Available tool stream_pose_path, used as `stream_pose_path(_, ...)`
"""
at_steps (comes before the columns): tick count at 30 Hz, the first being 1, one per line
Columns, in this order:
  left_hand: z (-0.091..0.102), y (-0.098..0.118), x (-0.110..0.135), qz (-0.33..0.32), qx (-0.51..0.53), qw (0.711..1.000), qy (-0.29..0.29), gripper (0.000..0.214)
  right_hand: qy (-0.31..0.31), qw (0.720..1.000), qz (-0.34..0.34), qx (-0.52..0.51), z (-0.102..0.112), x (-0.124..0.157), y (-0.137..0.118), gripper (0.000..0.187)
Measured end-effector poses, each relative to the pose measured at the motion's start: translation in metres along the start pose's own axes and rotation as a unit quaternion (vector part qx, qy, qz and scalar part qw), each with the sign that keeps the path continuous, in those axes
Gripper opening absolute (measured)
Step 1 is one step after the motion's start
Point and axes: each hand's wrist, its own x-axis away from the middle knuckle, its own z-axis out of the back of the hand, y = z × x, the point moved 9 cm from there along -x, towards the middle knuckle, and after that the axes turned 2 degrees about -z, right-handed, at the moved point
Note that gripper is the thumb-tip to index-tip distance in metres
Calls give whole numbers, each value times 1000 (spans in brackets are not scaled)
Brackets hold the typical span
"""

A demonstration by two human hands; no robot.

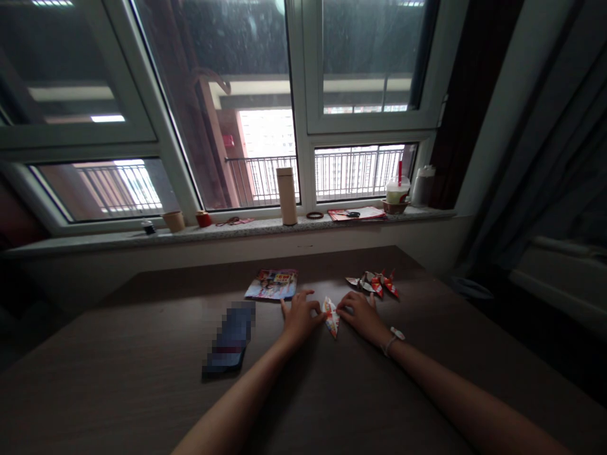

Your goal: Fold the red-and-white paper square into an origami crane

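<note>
A small folded piece of printed paper [331, 318], diamond-shaped with pointed ends, lies on the dark table between my two hands. My left hand [301, 317] has its thumb and fingertip on the paper's left edge, its other fingers bent. From the other side, my right hand [361, 315] pinches the right edge with thumb and forefinger; a bracelet circles that wrist. Beyond my right hand sits a group of folded paper cranes [374, 282] in red and white. A stack of colourful printed sheets [272, 284] lies past my left hand.
A phone [230, 341] with a blurred screen lies on the table [142, 379] left of my left forearm. Along the windowsill [256, 229] stand a tall beige flask [286, 197], a paper cup [173, 220], a drink with a red straw [397, 189], and scissors [351, 214] on papers.
</note>
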Motion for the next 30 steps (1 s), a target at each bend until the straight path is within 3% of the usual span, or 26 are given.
stream_pose_path(17, 2, 6, 9, -21, -41, 999, -25, 17, -7, 997, 53, 61, 4, 6, -10, 20)
stream_pose_path(24, -2, 7, 18, -27, -39, 997, -56, 43, -7, 996, 59, 67, 5, 7, -11, 22)
stream_pose_path(30, -4, 8, 20, -36, -43, 996, -67, 52, -20, 997, 52, 54, 4, 8, -10, 24)
